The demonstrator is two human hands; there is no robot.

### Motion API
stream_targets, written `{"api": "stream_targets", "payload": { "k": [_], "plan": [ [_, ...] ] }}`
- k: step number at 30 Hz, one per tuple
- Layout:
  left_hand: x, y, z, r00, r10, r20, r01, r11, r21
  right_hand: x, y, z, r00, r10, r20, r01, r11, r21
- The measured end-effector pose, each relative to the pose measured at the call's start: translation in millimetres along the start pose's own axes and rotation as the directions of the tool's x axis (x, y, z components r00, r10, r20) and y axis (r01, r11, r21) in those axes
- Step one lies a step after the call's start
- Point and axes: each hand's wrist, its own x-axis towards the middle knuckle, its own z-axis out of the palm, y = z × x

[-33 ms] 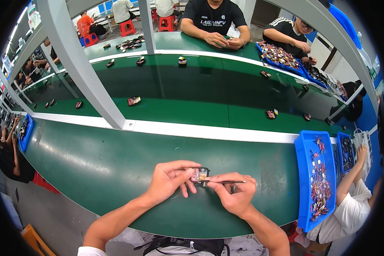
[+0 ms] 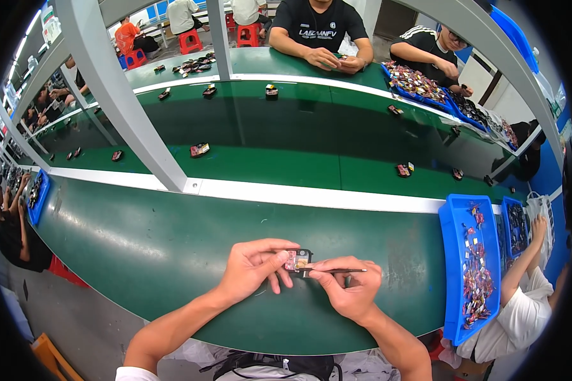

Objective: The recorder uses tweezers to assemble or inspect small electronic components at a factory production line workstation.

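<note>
Running across the middle of the view, a green conveyor belt (image 2: pixel 286 159) is carrying small assemblies (image 2: pixel 199 150) spaced well apart, bordered on the near side by a white rail (image 2: pixel 311 195). A grey slanted post (image 2: pixel 117 95) is rising from that rail to the upper left, and it is blocking part of the belt behind it. A blue tray (image 2: pixel 454 267) of small red and dark parts is sitting at the right end of the green worktable (image 2: pixel 140 247), beside a neighbouring person's arm (image 2: pixel 521 267). Other people are sitting along the far side of the belt.

Above the near edge of the worktable, the left hand (image 2: pixel 254 270) is pinching a small clear-and-dark component (image 2: pixel 297 260) between thumb and fingertips, fingers closed on it. The component is lying just right of the left hand, between both hands. The right hand (image 2: pixel 349 289) is gripping thin tweezers (image 2: pixel 333 271), fingers closed around them, with the tips touching the component's right edge.
</note>
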Motion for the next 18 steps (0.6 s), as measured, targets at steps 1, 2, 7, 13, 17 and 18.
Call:
{"api": "stream_targets", "payload": {
  "k": [1, 2, 7, 13, 17, 18],
  "plan": [
    [0.1, -0.2, 0.2, 1.000, 0.006, -0.001, -0.006, 1.000, 0.002, -0.4, 0.5, 0.0, 1.000, 0.012, -0.001, -0.012, 1.000, -0.002],
    [-0.1, -0.1, 0.3, 1.000, 0.006, -0.001, -0.006, 1.000, 0.002, -0.8, 0.8, 0.3, 1.000, 0.012, 0.000, -0.012, 1.000, -0.003],
    [-0.3, 1.5, 1.1, 1.000, 0.021, -0.007, -0.021, 1.000, 0.013, -0.1, 0.5, 2.1, 1.000, 0.009, -0.019, -0.009, 1.000, -0.017],
    [-0.4, 1.6, 1.1, 1.000, 0.027, -0.009, -0.027, 0.999, 0.029, 2.7, -1.9, -0.1, 0.999, 0.030, 0.013, -0.029, 0.998, -0.053],
    [-0.5, 0.2, -0.6, 1.000, 0.025, -0.010, -0.025, 0.999, 0.028, 2.8, -0.7, 1.1, 1.000, 0.016, 0.008, -0.015, 0.999, -0.047],
    [-0.7, -0.1, -0.5, 1.000, 0.019, -0.007, -0.019, 1.000, 0.023, 2.7, -0.3, 0.2, 0.999, 0.036, 0.022, -0.036, 0.999, -0.033]
  ]
}}
